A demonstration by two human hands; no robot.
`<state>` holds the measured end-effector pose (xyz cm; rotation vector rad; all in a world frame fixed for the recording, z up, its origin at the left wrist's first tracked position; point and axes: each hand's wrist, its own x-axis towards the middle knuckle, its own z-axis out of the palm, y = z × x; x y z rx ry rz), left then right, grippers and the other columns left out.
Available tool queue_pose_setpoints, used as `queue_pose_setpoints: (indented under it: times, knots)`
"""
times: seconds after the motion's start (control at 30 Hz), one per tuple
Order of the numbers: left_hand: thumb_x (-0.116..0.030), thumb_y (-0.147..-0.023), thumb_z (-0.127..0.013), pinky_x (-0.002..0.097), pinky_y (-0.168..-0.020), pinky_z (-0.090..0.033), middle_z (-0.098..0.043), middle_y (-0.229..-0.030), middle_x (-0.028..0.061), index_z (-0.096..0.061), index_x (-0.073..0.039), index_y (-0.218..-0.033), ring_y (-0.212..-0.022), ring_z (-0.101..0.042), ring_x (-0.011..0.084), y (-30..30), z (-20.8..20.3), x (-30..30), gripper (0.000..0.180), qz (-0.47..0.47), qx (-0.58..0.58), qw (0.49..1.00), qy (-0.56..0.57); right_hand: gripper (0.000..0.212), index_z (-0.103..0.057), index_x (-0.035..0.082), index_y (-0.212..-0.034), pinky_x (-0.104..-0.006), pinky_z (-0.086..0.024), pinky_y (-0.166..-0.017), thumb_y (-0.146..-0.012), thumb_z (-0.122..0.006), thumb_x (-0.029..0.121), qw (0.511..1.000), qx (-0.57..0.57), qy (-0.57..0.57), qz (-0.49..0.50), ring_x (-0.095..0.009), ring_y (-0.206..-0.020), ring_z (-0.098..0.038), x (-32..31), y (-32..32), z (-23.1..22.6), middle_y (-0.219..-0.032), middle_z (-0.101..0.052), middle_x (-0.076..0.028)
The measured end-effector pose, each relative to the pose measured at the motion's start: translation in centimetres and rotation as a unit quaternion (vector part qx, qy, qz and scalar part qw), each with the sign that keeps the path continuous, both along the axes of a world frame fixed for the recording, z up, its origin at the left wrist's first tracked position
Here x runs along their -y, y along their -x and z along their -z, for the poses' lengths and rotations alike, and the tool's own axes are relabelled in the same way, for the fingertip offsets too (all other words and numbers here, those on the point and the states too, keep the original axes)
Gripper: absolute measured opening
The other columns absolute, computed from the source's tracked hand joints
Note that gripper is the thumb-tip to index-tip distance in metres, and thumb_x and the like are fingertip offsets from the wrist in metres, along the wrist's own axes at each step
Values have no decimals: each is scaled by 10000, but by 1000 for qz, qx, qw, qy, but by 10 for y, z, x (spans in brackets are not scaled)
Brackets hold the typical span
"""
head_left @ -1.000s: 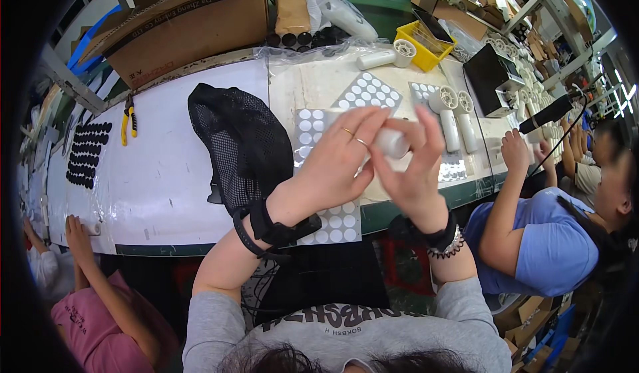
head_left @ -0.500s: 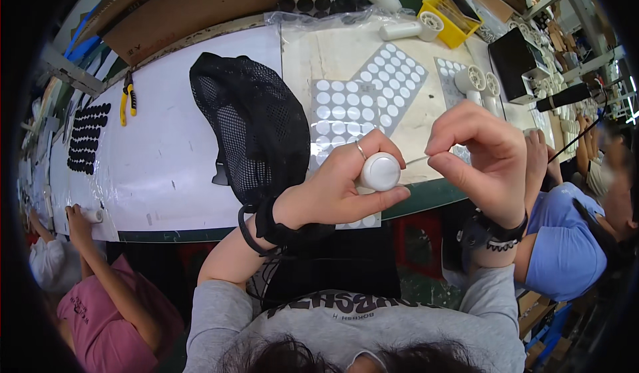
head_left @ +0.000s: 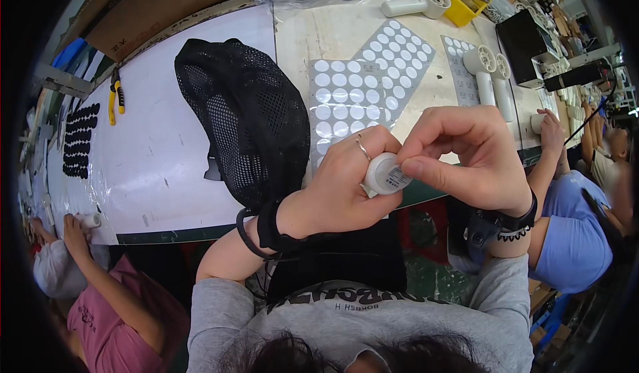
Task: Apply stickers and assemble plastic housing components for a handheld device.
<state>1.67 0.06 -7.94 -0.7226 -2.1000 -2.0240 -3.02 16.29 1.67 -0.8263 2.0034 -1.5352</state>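
Observation:
My left hand (head_left: 353,183) is wrapped round a white cylindrical part (head_left: 381,174), whose round end faces up. On that end lies a small label with dark print (head_left: 398,176), partly hidden by my fingertips. Thumb and forefinger of my right hand (head_left: 466,160) pinch the label's edge against the part. Just beyond my hands are sheets of round white stickers (head_left: 341,100), one overlapping another sheet (head_left: 397,60) set at an angle. A black mesh bag (head_left: 246,120) lies left of my left hand.
Yellow-handled pliers (head_left: 117,96) and rows of black round pieces (head_left: 80,140) lie on the left. White handled parts with wheel-like ends (head_left: 480,60), a yellow bin (head_left: 456,0) and a black box (head_left: 529,43) stand right. Co-workers (head_left: 120,306) sit on both sides.
My right hand has moved left onto the white part's end, which was plain before and now shows the printed label. The left hand has tilted the part slightly.

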Motion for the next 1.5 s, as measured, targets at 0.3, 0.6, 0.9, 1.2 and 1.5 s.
queue_pose_setpoints:
  times: [0.3, 0.6, 0.9, 1.2, 1.5]
  knots:
    - [-21, -605, -662, 312, -554, -413, -536, -718, 97, -495, -36, -837, -630, -550, 250, -1, 3, -3, 286, -14, 2, 999, -30, 71, -622, -49, -822, -208, -490, -683, -777, -652, -3, 999, 27, -41, -2, -103, -755, -605, 7, 0, -5, -802, -625, -76]
    - [-20, -603, -661, 313, -551, -411, -536, -712, 100, -491, -38, -831, -626, -548, 253, 0, 5, -2, 285, -20, -7, 999, -29, 73, -623, -49, -829, -208, -493, -681, -778, -648, -3, 999, 17, -49, -2, -100, -755, -605, 7, 0, -4, -809, -628, -79]
    - [-18, -600, -657, 314, -547, -404, -510, -709, 100, -483, -36, -817, -621, -533, 250, -1, 4, -1, 279, -22, -21, 999, -25, 54, -632, -43, -809, -207, -498, -649, -768, -645, -11, 998, -42, -52, -3, -102, -715, -607, 11, -1, -6, -776, -619, -74]
    - [-20, -593, -663, 325, -549, -403, -499, -715, 100, -473, -36, -818, -626, -528, 272, -1, 8, -3, 295, -26, -37, 999, -22, 40, -639, -29, -777, -206, -478, -576, -742, -656, -21, 993, -100, -67, 3, -94, -652, -592, 11, -5, -5, -743, -610, -70]
    - [-8, -603, -671, 319, -567, -424, -531, -751, 97, -506, -32, -862, -658, -560, 262, 1, 7, -3, 308, -24, -59, 998, -20, 97, -645, -8, -759, -209, -461, -535, -680, -657, -63, 968, -238, -78, 24, -119, -604, -591, 12, -13, -3, -699, -605, -68]
